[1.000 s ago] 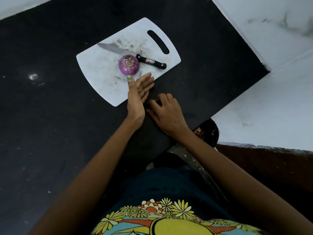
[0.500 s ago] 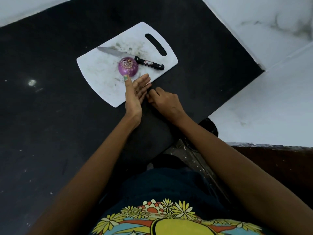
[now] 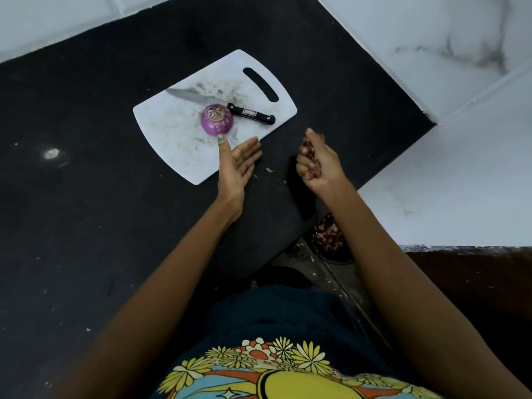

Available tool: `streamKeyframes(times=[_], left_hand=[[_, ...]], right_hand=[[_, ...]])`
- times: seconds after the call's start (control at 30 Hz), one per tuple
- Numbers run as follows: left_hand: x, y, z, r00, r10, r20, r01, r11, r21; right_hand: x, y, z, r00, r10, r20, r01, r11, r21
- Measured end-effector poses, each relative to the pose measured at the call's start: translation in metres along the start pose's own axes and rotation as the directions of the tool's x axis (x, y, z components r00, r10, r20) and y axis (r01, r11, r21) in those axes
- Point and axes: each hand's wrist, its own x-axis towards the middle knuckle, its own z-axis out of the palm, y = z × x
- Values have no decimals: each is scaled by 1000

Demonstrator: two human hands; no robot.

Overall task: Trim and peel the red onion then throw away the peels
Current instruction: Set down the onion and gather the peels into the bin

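A peeled purple red onion (image 3: 216, 119) sits on the white cutting board (image 3: 172, 133), cut end up. A black-handled knife (image 3: 230, 106) lies behind it on the board. My left hand (image 3: 234, 165) rests edge-on at the board's near rim, fingers apart, thumb tip touching the onion's front. My right hand (image 3: 318, 159) is lifted above the black counter to the right of the board, fist closed around a bunch of reddish onion peels (image 3: 309, 149). A few small peel scraps (image 3: 270, 170) lie on the counter between my hands.
The black counter (image 3: 86, 197) ends at a slanted edge on the right, beyond which is white floor. Below that edge, by my right forearm, stands a dark bin (image 3: 329, 243) holding onion peels.
My right hand, which was gathering peels beside my left palm, has closed on them, lifted and moved right. My left hand stayed by the onion.
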Motion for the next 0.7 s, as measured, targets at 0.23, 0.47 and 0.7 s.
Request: streamKeyframes(times=[0.23,0.47,0.7], left_hand=[[-17,-3,23,996,-40,76,40,999,4],[-38,-20,68,948,-162,273,192,977,-89],[-65,-61,133,878,-221,425,219,974,54]], right_hand=[[-17,-1,-11,990,78,119,-91,990,106],[-46,-5,-49,985,20,173,-64,966,249],[-69,-10,-117,994,-111,-18,110,925,363]])
